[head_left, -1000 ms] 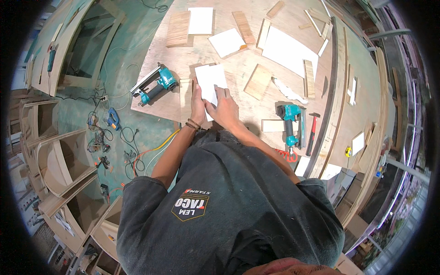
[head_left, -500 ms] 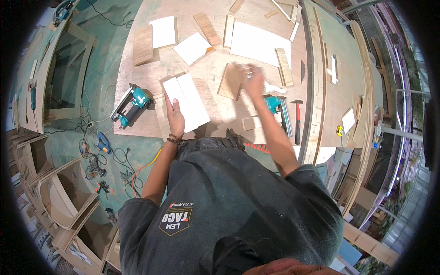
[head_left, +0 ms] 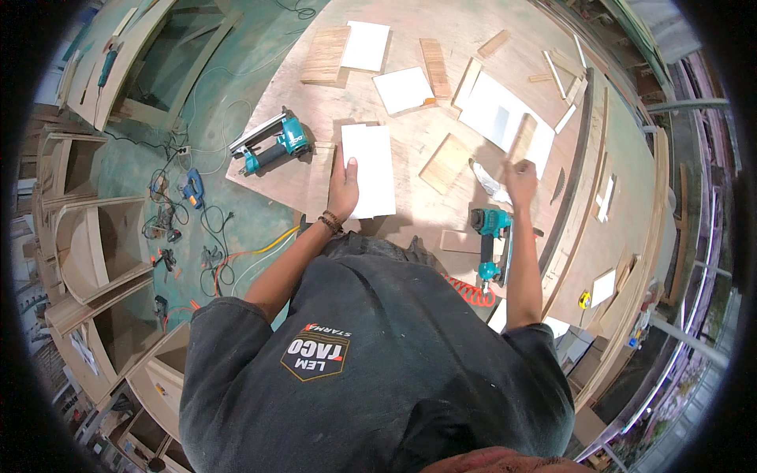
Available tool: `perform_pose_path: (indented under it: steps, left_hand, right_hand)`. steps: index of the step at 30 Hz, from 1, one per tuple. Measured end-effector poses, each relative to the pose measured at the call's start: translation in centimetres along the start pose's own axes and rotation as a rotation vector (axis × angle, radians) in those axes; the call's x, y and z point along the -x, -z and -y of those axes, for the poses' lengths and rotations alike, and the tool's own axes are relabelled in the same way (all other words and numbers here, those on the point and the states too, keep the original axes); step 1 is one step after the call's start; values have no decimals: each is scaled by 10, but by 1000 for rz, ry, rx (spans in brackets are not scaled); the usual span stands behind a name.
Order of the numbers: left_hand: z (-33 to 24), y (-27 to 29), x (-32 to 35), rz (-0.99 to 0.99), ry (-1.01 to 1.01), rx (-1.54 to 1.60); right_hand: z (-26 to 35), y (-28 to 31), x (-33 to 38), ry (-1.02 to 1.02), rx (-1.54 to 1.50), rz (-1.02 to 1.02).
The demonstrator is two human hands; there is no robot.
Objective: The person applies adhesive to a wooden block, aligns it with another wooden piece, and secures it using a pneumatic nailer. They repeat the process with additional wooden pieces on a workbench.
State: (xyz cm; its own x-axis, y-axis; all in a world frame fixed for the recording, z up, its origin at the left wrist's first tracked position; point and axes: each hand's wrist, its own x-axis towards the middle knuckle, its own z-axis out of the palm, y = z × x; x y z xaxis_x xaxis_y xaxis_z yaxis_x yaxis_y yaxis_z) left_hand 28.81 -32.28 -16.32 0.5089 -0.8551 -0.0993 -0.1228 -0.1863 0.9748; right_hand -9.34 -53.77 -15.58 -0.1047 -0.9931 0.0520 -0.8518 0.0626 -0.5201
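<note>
My left hand [head_left: 343, 191] grips the left edge of a pair of overlapping white panels [head_left: 372, 173], thumb on top and fingers hidden beneath. At the right, my right hand [head_left: 520, 185] is closed on the near end of a wooden strip [head_left: 521, 138], which overlaps a large white panel [head_left: 489, 110]. A white, crumpled-looking object [head_left: 490, 181] lies just left of that hand. Between my hands rests a flat wooden piece [head_left: 446, 163]. Below the right hand is a teal nail gun [head_left: 490, 236], partly covered by my forearm.
Another teal nail gun [head_left: 276, 146] lies near the table's left edge. Wood pieces and white panels [head_left: 404, 89] are spread across the far side. A red coiled hose [head_left: 473, 293] hangs by the near edge. Cables and power tools [head_left: 192, 189] lie on the green floor.
My right hand has moved from over the flat wooden piece to the wooden strip and taken hold of it. My left hand stays on the white panels. The whole view has turned.
</note>
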Motion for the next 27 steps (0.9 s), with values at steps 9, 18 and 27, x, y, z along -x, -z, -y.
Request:
perform_pose_path:
  steps: [9, 18, 27]
  left_hand:
    - [7, -1, -1, 45, 75, -3]
    - [0, -1, -2, -4, 50, -12]
    - [10, 36, 10, -223, 20, -211]
  right_hand:
    - [194, -42, 184, 237, -119, 421]
    - [200, -52, 193, 287, -208, 524]
    - [182, -43, 183, 127, -389, 437]
